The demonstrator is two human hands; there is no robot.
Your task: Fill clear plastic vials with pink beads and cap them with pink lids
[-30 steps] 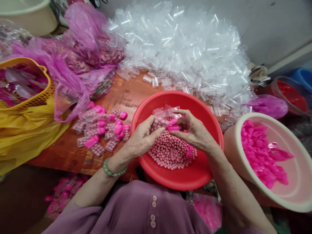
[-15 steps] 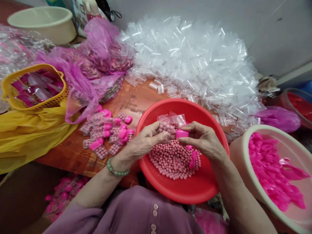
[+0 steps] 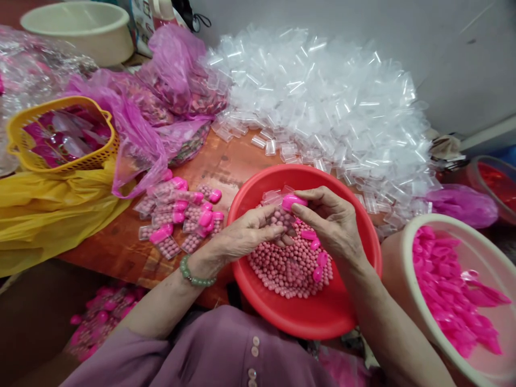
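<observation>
Over the red basin [image 3: 306, 317], my left hand [image 3: 248, 234] holds a clear case filled with pink beads [image 3: 281, 219]. My right hand [image 3: 334, 220] pinches a bright pink cap [image 3: 294, 202] between thumb and fingers, at the upper end of that case. Whether the cap is fully seated is hidden by the fingers. Beneath both hands lie loose pink beads [image 3: 286, 271], with several pink caps [image 3: 321, 259] among them. Some clear cases [image 3: 274, 196] rest behind my left fingertips. Filled cases with pink caps [image 3: 167, 217] are piled on the table left of the basin.
A large heap of clear cases [image 3: 322, 102] covers the back of the table [image 3: 209, 158]. A pale tub [image 3: 409, 269] of pink caps stands right. At left are a yellow basket [image 3: 60, 167], purple bags [image 3: 177, 54], a yellow bag [image 3: 52, 215] and a cream basin [image 3: 76, 32].
The filled case and pink cap have tilted more upright, the cap now higher. My right hand has moved slightly up with the cap, and my left fingers have shifted lower around the case.
</observation>
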